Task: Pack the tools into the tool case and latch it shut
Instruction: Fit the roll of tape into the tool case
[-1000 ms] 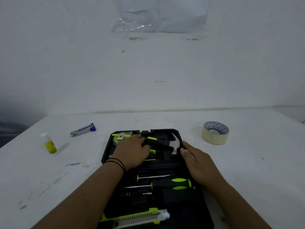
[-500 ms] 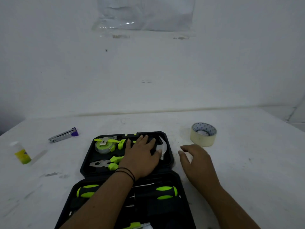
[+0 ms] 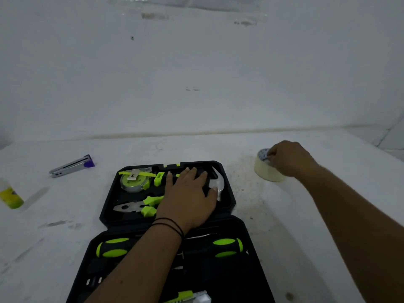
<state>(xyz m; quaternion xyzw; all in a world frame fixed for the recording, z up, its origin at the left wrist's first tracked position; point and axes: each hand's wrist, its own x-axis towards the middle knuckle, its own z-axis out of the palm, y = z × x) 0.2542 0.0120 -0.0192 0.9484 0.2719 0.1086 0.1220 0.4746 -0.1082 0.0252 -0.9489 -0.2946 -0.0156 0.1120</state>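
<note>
Reaching out, my right hand (image 3: 286, 159) has left the tool case (image 3: 227, 193) and now pinches the tape roll (image 3: 265, 171); left hand (image 3: 188, 197) stays flat on the seated hammer (image 3: 218, 185). Case open, unlatched.

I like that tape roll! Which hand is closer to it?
Right. The right hand is on the tape roll, fingers at its top rim. The left hand lies apart, flat in the tool case.

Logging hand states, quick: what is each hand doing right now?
Left hand: open, flat on the steel claw hammer.
Right hand: gripping the pale round tape roll.
</note>
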